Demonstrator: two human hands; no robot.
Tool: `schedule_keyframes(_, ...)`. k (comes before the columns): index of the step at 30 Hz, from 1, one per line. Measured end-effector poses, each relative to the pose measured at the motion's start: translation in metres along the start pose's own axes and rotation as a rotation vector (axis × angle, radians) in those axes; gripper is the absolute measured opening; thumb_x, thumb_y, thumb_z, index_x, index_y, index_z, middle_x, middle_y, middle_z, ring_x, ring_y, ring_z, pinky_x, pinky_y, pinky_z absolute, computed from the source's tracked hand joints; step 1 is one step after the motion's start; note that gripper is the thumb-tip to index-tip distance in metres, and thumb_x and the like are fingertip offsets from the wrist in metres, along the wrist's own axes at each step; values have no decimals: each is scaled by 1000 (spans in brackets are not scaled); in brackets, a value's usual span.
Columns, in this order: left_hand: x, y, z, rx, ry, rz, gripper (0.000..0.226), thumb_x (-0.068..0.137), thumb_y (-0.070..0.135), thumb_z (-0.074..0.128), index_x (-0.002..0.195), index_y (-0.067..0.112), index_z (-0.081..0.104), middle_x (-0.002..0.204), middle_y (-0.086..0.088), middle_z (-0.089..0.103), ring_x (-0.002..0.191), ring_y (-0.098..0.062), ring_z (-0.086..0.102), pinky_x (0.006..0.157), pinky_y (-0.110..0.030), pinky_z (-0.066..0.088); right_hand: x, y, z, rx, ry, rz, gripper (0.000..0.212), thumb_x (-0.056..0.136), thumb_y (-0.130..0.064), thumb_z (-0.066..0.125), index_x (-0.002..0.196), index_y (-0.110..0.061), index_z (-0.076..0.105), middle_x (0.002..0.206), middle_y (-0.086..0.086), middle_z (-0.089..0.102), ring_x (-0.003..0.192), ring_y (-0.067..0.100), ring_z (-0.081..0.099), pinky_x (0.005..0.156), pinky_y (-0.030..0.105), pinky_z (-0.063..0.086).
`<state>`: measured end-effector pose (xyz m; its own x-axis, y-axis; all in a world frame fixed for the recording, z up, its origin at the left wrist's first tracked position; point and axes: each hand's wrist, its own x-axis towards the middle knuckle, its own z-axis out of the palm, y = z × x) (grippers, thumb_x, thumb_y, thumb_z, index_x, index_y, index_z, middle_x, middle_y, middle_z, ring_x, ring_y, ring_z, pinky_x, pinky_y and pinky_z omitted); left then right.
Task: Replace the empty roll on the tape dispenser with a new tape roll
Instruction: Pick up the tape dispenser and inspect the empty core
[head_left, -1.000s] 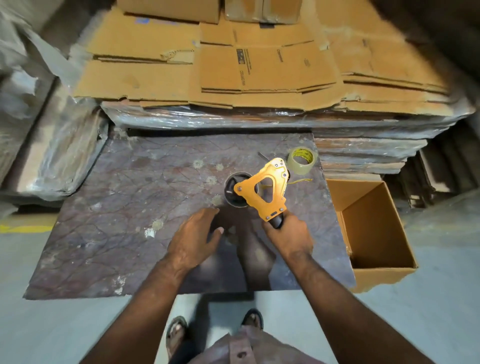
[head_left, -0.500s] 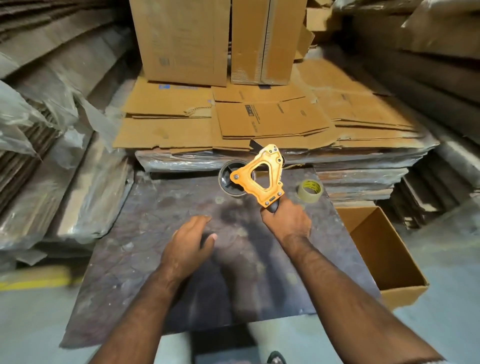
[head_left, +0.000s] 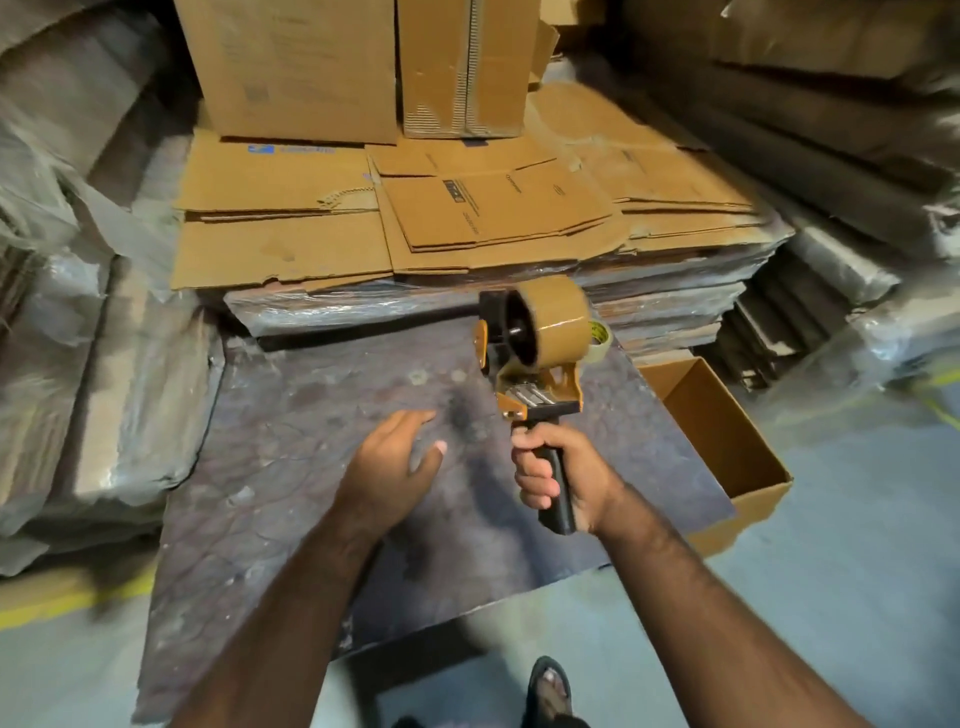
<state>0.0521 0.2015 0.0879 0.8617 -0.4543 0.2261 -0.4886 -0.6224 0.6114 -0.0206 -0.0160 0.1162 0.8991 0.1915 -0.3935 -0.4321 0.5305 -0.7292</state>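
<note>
We have turned the tape dispenser (head_left: 530, 358) since half a second ago: then its orange side plate faced us, now the brown roll (head_left: 558, 319) on its hub faces up and toward us, raised above the table (head_left: 291, 415). Our right hand (head_left: 558, 475) is wrapped tight around the black handle; our left hand (head_left: 397, 457) hovers over the table with fingers loosely spread, holding nothing. We judge the turn brings the roll within the left hand's reach, so pulling it off the hub looks like the next step. The other tape roll (head_left: 600, 340) sits near the table's far right corner, mostly hidden behind the dispenser. The middle of the table is bare; the open cardboard box (head_left: 727, 441) sits just beside its right edge, stacked flat cartons (head_left: 395, 228) close off the far side.
</note>
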Motion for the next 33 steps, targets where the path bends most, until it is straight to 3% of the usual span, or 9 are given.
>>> schedule_keyframes(2, 2, 2, 1, -8, 12, 18, 52, 90, 44, 50, 121, 6, 68, 118, -11, 71, 109, -30, 68, 97, -27, 43, -6, 1, 1, 259, -226, -25, 29, 74, -10, 61, 68, -19, 34, 45, -1, 42, 30, 12, 38, 36, 20, 37)
schedule_keyframes(4, 4, 4, 1, 5, 11, 17, 50, 90, 44, 50, 121, 9, 68, 118, -8, 71, 109, -29, 67, 96, -26, 43, -10, -1, 1, 348, -302, -81, 19, 71, -13, 56, 73, -16, 37, 52, 3, 45, 38, 16, 39, 45, 26, 43)
schedule_keyframes(7, 8, 13, 0, 0, 7, 10, 53, 90, 48, 48, 124, 12, 66, 121, -6, 68, 113, -26, 65, 98, -30, 46, -9, 0, -14, 350, -210, -95, 22, 65, -21, 52, 83, -10, 45, 65, 6, 49, 48, 20, 47, 59, 35, 49)
schedule_keyframes(10, 14, 22, -4, 11, -12, -1, 47, 94, 44, 53, 130, 14, 62, 127, -5, 65, 118, -24, 61, 100, -32, 46, -7, 6, -32, 443, -139, -49, 20, 61, -16, 57, 79, -10, 49, 61, 5, 48, 43, 17, 36, 52, 33, 46)
schedule_keyframes(18, 20, 37, 3, 32, 7, -48, 42, 98, 38, 56, 136, 19, 55, 131, 0, 61, 120, -19, 57, 100, -37, 49, -8, 1, -39, 438, -234, -13, 15, 69, -16, 47, 80, -7, 50, 64, 8, 56, 43, 19, 35, 52, 33, 43)
schedule_keyframes(21, 27, 48, 8, -19, 32, -58, 45, 96, 38, 60, 137, 19, 56, 130, 1, 62, 119, -15, 57, 100, -37, 49, -7, -8, -46, 427, -277, 12, 15, 67, -16, 45, 80, -8, 49, 61, 5, 44, 43, 19, 35, 52, 33, 44)
schedule_keyframes(24, 37, 66, 12, -100, 67, -91, 49, 91, 39, 70, 135, 19, 59, 129, 3, 64, 116, -10, 58, 99, -33, 50, -9, -13, -55, 374, -281, 30, 17, 65, -12, 49, 81, -7, 49, 63, 5, 41, 45, 19, 37, 54, 34, 48)
schedule_keyframes(27, 47, 79, 16, -104, 122, -117, 52, 85, 44, 74, 130, 22, 61, 127, 6, 65, 115, -10, 60, 102, -40, 50, -10, -15, -65, 299, -211, 24, 26, 56, -4, 60, 80, -7, 51, 62, 7, 47, 47, 19, 46, 60, 36, 52)
schedule_keyframes(33, 56, 100, 37, -98, 108, -123, 53, 77, 58, 68, 122, 31, 63, 118, 17, 63, 111, -8, 62, 100, -52, 49, -20, -21, -87, 468, -288, 13, 12, 70, -6, 48, 81, -10, 44, 60, -1, 31, 44, 12, 31, 47, 27, 37)
